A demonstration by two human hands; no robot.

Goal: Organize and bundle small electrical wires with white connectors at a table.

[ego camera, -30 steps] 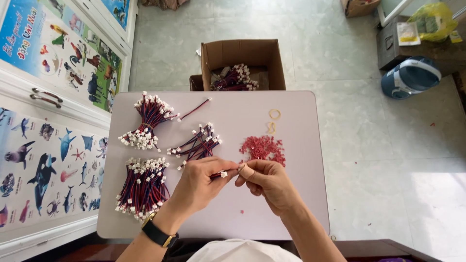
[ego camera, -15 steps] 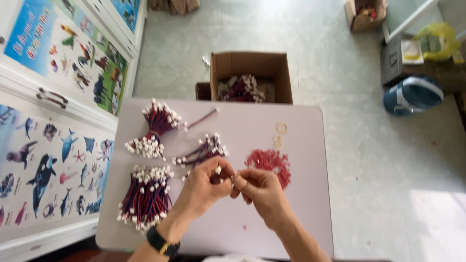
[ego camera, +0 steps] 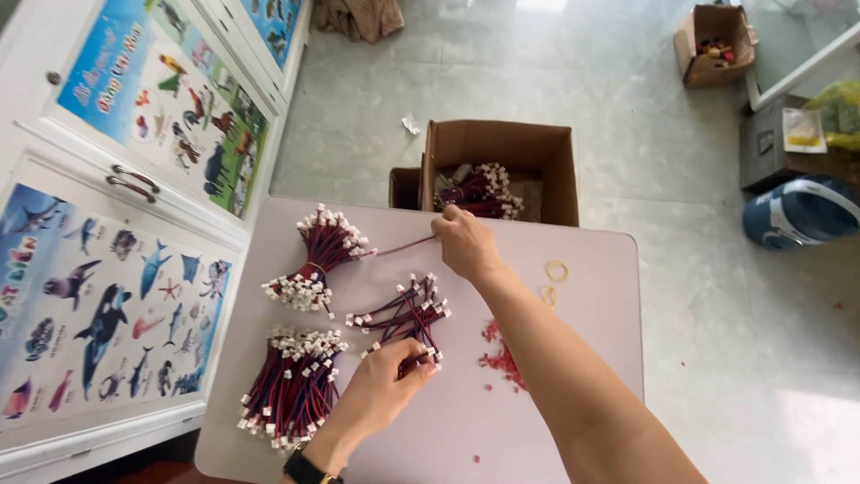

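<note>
My right hand (ego camera: 464,244) reaches to the far edge of the pale table (ego camera: 591,269) and pinches the end of a single red-and-black wire (ego camera: 401,246) that lies flat there. My left hand (ego camera: 385,387) rests near the front and grips the lower end of a loose bunch of red-and-black wires with white plugs (ego camera: 403,312). A tied bundle (ego camera: 318,260) lies to the far left and a larger bundle (ego camera: 291,387) lies just left of my left hand. My left wrist wears a black watch (ego camera: 303,468).
An open cardboard box (ego camera: 502,166) with more wire bundles stands on the floor behind the table. Small red pieces (ego camera: 502,358) and yellow rubber bands (ego camera: 555,271) lie on the table's right part. White cupboards with animal posters (ego camera: 116,296) line the left. A blue container (ego camera: 802,211) sits on the right.
My hands were together over the table's middle, working on a wire. Now the right hand has stretched to the single wire at the far edge and the left has dropped onto the loose bunch.
</note>
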